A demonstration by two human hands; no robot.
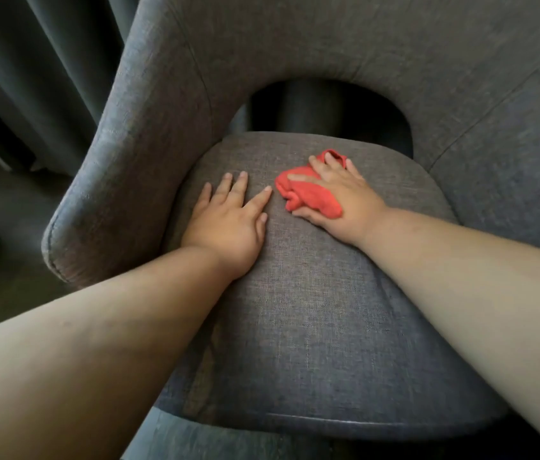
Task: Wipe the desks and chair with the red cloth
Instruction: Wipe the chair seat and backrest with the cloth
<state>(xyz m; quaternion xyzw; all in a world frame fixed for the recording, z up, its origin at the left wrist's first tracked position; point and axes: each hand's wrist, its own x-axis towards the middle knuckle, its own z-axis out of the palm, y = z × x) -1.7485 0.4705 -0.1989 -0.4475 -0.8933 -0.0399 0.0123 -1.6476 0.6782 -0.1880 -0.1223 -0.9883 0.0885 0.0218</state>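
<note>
A grey fabric chair fills the view; its seat cushion (311,293) lies under both my arms. My right hand (341,194) presses the crumpled red cloth (302,192) flat on the back part of the seat, fingers spread over it and thumb under its near edge. My left hand (229,220) rests palm down on the seat to the left of the cloth, fingers apart, holding nothing. Its index fingertip lies a little short of the cloth's left edge.
The chair's curved backrest (295,44) wraps round the seat, with a dark gap (325,107) at its base. The left armrest (96,194) ends close to my left hand. Dark curtains (29,78) hang at the left over a dim floor (3,210).
</note>
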